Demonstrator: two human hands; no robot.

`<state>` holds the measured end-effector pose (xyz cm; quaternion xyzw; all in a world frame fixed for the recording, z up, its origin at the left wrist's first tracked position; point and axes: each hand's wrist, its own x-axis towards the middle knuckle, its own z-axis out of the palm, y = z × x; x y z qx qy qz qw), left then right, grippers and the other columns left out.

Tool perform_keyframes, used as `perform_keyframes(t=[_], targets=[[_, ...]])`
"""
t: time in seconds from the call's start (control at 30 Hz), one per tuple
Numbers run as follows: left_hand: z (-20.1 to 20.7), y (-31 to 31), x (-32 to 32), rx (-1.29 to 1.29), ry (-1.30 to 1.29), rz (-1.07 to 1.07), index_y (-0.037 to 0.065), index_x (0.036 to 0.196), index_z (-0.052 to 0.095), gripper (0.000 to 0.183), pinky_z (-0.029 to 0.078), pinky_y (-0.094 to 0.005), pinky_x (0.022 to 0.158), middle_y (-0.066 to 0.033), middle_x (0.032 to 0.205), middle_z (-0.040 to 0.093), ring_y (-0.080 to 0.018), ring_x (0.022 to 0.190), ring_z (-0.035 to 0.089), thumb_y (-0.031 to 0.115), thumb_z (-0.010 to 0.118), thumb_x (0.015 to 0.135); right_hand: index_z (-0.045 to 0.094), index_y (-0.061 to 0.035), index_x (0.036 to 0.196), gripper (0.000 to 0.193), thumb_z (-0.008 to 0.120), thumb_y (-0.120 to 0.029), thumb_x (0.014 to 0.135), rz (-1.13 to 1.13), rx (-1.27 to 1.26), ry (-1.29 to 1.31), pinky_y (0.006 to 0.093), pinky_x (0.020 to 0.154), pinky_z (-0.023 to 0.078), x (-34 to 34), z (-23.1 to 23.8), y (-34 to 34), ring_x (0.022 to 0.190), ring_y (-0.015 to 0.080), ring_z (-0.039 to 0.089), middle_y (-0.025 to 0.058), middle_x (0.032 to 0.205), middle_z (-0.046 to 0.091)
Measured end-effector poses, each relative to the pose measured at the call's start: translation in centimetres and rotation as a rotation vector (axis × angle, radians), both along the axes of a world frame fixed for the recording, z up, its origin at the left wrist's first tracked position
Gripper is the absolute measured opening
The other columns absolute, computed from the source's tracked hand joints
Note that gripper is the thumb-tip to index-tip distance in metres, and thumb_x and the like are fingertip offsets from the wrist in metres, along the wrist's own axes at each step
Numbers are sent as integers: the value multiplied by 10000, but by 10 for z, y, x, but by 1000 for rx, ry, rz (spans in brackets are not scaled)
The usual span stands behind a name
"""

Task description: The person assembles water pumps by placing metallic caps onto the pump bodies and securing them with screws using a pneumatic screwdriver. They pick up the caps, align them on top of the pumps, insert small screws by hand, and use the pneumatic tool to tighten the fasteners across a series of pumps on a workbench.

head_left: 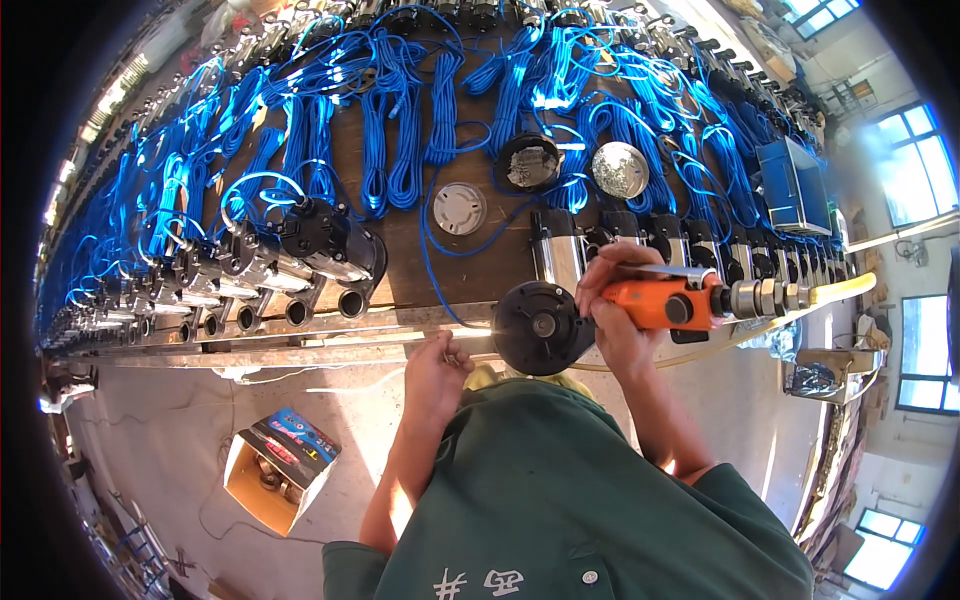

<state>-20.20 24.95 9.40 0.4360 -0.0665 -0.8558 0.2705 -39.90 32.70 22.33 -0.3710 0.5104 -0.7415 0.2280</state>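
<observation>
My right hand (pixel 620 310) is wrapped round an orange air tool (pixel 650 303) with a metal lever on top and a yellow hose (pixel 842 290) at its fitting. Just left of that hand, a pump (pixel 538 325) stands close in front of my body, its round black end facing up. The tool's tip is hidden by my fingers and cannot be made out. My left hand (pixel 438 370) is closed by the table's front edge, left of the pump and apart from it. Whatever its fingers hold, if anything, is too small to name.
Metal-bodied pumps (pixel 320 245) line the table (pixel 400 262) on both sides. Bundles of blue cable (pixel 390 140) lie behind them. A round silver cover (pixel 460 208) and dishes of small parts (pixel 620 170) sit mid-table. An open cardboard box (pixel 262 482) stands on the floor; a blue bin (pixel 793 187) is at right.
</observation>
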Motion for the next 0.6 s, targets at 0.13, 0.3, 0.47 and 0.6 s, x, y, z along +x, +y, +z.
perform_keyframes(t=[0.13,0.3,0.47,0.6], targets=[[14,13,3,-150,103,-17,-3,1105,525,189,359,-235,519,-107,868,596,-111,608,439,108,430,986,482,3,1088,404,492,108,698,2,-30,-109,267,605,484,4,-1,8,620,139,547,118,797,574],[61,21,-8,-258,132,-135,37,1046,544,262,302,-198,410,-179,860,653,-71,450,371,268,427,1009,463,-11,1060,429,466,135,657,62,-229,-281,309,588,470,15,14,8,592,163,537,111,733,554],[76,25,-24,-305,160,-258,46,958,542,297,293,-217,380,-191,773,652,-85,395,365,312,421,1007,444,8,1110,436,507,-16,679,83,-254,-276,316,585,465,28,21,6,561,155,518,113,830,527],[80,28,-29,-275,183,-306,22,987,515,306,308,-236,393,-213,764,648,-95,396,363,310,416,1009,444,3,1103,422,510,-9,686,91,-257,-273,320,575,469,31,17,3,557,155,515,112,833,523]])
